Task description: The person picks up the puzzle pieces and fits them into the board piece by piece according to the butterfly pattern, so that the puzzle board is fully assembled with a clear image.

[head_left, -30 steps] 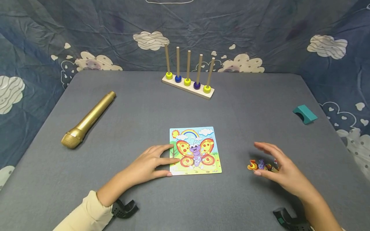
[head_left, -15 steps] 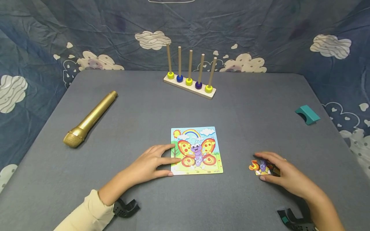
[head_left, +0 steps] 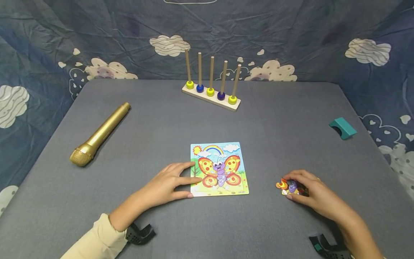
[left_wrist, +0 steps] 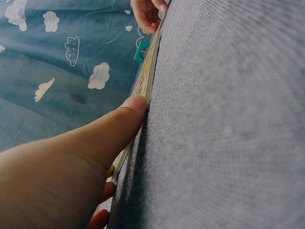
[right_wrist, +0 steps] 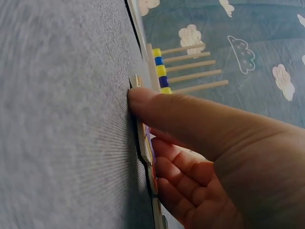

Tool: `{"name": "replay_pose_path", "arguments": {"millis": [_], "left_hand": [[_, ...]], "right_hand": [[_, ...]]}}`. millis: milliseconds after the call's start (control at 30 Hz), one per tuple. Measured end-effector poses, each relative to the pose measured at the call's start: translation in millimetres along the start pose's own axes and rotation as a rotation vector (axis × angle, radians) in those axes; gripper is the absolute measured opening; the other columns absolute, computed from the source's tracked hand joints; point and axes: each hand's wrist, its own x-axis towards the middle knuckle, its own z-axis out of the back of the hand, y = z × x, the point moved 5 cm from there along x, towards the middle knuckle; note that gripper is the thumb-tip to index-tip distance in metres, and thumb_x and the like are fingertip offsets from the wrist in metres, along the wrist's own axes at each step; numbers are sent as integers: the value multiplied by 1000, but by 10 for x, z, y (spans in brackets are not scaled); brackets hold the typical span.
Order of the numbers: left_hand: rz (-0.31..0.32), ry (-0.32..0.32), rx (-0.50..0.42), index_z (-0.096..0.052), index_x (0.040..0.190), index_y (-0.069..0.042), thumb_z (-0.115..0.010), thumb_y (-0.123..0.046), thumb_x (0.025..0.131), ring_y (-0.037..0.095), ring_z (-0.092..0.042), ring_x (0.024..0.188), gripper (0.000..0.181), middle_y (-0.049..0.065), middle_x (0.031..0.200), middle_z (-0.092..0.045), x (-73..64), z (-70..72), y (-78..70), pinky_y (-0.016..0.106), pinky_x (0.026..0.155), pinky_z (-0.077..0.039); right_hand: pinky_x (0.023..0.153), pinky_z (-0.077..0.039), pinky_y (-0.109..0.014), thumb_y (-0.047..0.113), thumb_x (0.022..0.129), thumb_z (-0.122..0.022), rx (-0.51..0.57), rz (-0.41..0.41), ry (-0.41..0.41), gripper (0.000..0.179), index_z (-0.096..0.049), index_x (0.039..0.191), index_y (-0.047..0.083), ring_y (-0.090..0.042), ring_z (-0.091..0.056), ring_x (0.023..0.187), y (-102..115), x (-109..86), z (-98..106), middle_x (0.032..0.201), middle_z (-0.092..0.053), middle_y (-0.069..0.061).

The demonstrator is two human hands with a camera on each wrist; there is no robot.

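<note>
A square butterfly puzzle (head_left: 223,165) lies flat on the table in front of the person. On its left edge rests the left hand (head_left: 168,181), fingers spread, two fingertips over the picture and the thumb at the lower left corner. In the left wrist view that thumb (left_wrist: 136,102) presses against the board's edge. Farther right, the right hand (head_left: 318,192) holds a small cluster of puzzle pieces (head_left: 292,187) on the table between thumb and fingers. The right wrist view shows its thumb (right_wrist: 143,95) at the near edge of the pieces (right_wrist: 147,148), with the other fingers curled behind; the palm hides part of them.
A gold microphone (head_left: 100,135) lies at the left. At the back stands a wooden peg rack (head_left: 211,99) with yellow and blue beads on upright pegs. A teal arch block (head_left: 343,128) sits near the right edge. Cloud-patterned cloth (head_left: 113,32) hangs behind the grey table (head_left: 155,126).
The right hand has come down, its thumb and fingers closing around the puzzle pieces, and the pieces have shifted slightly left. The left hand stays on the puzzle.
</note>
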Motion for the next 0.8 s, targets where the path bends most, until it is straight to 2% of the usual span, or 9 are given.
{"name": "replay_pose_path", "arguments": {"millis": [200, 300, 467, 600, 733, 800], "left_hand": [[10, 13, 1, -55, 124, -34, -60, -46, 82, 24, -32, 124, 44, 7, 139, -35, 8, -2, 0, 43, 100, -25], [17, 19, 0, -55, 124, -35, -60, -46, 81, 24, -32, 124, 44, 6, 139, -34, 7, -2, -1, 44, 100, -25], [1, 1, -7, -56, 123, -33, -61, -45, 81, 26, -34, 123, 44, 8, 138, -35, 6, 9, -10, 45, 99, -25], [2, -3, -8, -56, 123, -33, -61, -44, 82, 26, -33, 123, 43, 8, 138, -35, 4, 19, -22, 45, 99, -25], [15, -5, 7, -57, 123, -32, -61, -44, 82, 25, -33, 123, 43, 8, 138, -35, 1, 23, -44, 43, 99, -25], [11, -13, 20, -58, 122, -30, -61, -44, 82, 25, -34, 122, 42, 8, 136, -37, 5, 25, -67, 43, 99, -25]], "right_hand": [[78, -32, -21, 19, 75, -74, -14, -73, 0, 37, -59, 108, 14, -11, -44, 97, 36, 19, -11, 108, -54, 1], [77, -34, -19, 19, 75, -73, -11, -65, -11, 38, -58, 110, 13, -10, -44, 95, 115, 45, -3, 108, -54, 3], [79, -34, -12, 14, 71, -77, -13, 6, -59, 44, -58, 111, 14, -9, -45, 98, 361, 110, 29, 109, -53, 5], [77, -37, -15, 12, 66, -79, -3, 103, -94, 51, -59, 113, 15, -8, -45, 100, 607, 187, 38, 109, -53, 7], [74, -41, -16, 11, 67, -79, 69, 219, -90, 53, -58, 115, 14, -10, -46, 100, 842, 324, -28, 111, -52, 6], [76, -41, -18, 12, 68, -78, 100, 252, -85, 51, -58, 115, 14, -11, -46, 100, 933, 409, -96, 111, -52, 5]]}}
